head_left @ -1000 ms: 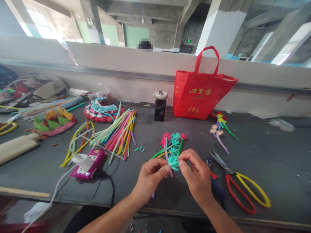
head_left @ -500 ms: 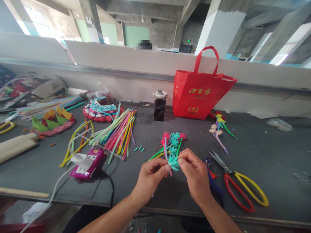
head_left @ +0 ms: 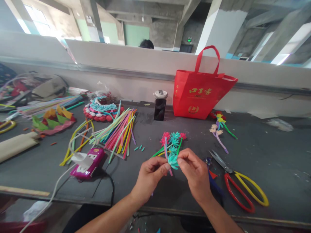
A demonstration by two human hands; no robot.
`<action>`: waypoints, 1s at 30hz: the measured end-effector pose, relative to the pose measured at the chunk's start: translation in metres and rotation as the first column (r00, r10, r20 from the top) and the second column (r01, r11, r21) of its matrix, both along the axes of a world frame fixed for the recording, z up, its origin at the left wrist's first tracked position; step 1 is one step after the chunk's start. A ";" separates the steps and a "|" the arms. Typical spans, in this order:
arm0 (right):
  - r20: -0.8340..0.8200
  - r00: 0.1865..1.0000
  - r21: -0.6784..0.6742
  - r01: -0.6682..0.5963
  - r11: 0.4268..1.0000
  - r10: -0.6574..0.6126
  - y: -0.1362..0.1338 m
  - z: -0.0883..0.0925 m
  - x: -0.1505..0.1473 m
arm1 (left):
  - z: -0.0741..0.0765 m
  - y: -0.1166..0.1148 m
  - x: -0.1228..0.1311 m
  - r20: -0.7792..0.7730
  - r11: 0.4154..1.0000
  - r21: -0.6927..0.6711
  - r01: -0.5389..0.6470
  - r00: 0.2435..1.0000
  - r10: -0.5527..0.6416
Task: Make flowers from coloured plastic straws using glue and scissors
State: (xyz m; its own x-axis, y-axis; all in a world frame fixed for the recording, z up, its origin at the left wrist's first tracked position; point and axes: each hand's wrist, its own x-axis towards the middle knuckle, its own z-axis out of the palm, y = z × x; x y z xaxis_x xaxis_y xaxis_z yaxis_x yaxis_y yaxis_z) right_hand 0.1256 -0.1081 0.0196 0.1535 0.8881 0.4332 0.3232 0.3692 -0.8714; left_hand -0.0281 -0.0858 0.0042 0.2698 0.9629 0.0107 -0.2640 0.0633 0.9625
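Note:
A small teal craft flower with thin pointed petals is held between my hands over the front of the table. My left hand pinches its left side between thumb and fingers. At its right edge, my right hand pinches a petal with thumb and forefinger. Just beyond lie more craft flowers, including a pink flower and a teal flower, on thin coloured stems. A pink stem shows under the held flower. Large scissors with one red and one yellow handle lie spread to the right of my right hand.
Coloured stems are heaped to the left, behind a purple power strip with a white plug and cables. A tumbler and a red bag stand at the back. Finished-looking flowers lie back right. A person's head shows beyond the partition.
Both hands stay on the teal flower with almost the same grip. The flower seems tilted very slightly; the camera view has shifted a little.

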 end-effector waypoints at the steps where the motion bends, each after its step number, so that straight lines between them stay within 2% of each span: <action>1: -0.008 1.000 -0.009 -0.002 1.000 0.002 0.000 0.001 0.000 | 0.001 0.000 0.000 -0.007 1.000 -0.002 0.004 1.000 -0.004; 3: -0.026 1.000 -0.022 -0.010 1.000 0.010 0.000 0.002 0.000 | 0.001 0.001 0.000 -0.021 0.999 -0.025 0.034 0.999 -0.034; 6: -0.036 0.999 -0.030 -0.025 0.999 0.024 0.000 0.002 0.000 | 0.001 0.002 -0.001 -0.001 0.979 -0.106 0.174 0.985 -0.175; 10: -0.018 0.999 -0.030 -0.032 0.999 0.032 0.000 0.001 0.002 | 0.000 0.005 -0.004 0.156 0.899 -0.227 0.374 0.925 -0.346; 15: 0.000 0.999 -0.008 -0.055 0.998 0.055 -0.001 0.002 0.003 | 0.003 0.007 -0.007 0.295 0.809 -0.312 0.498 0.860 -0.415; 17: -0.010 0.997 -0.006 -0.073 0.997 0.073 -0.001 0.004 0.003 | 0.003 0.007 -0.008 0.316 0.800 -0.316 0.509 0.852 -0.418; 23: -0.054 0.995 0.000 -0.080 0.997 0.080 -0.001 0.006 0.002 | 0.001 0.006 -0.007 0.316 0.826 -0.297 0.480 0.865 -0.389; 30: 0.048 0.999 0.076 -0.019 0.997 0.015 -0.003 0.002 0.005 | 0.003 0.004 -0.005 0.267 0.857 -0.297 0.422 0.898 -0.350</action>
State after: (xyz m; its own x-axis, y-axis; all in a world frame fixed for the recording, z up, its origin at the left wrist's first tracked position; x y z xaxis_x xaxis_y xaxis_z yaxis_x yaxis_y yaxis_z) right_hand 0.1310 -0.1112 0.0215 0.1161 0.8545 0.5064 0.3569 0.4399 -0.8241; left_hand -0.0333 -0.0814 0.0077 0.6472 0.7345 -0.2039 -0.3303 0.5112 0.7934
